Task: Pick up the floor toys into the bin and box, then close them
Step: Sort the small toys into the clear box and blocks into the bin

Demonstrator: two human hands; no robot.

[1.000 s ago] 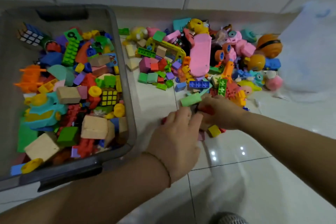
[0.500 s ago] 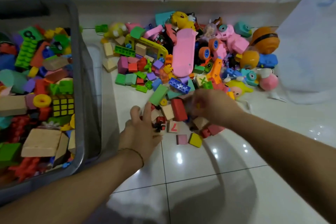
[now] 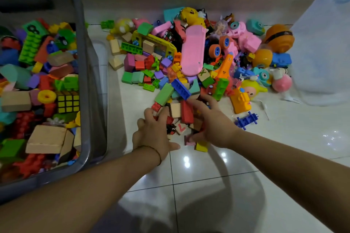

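On the white tiled floor [image 3: 208,166], the left hand [image 3: 153,134] curls its fingers [image 3: 148,113] round small blocks [image 3: 175,109] at the near edge of the toy pile [image 3: 193,56]. The right hand [image 3: 216,125] presses the same blocks from the other side with its fingers spread. The open grey bin [image 3: 83,62] stands to the left, full of toys.

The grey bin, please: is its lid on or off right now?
Off. The grey bin stands open at the top, no lid over it, with wooden blocks and a puzzle cube showing inside.
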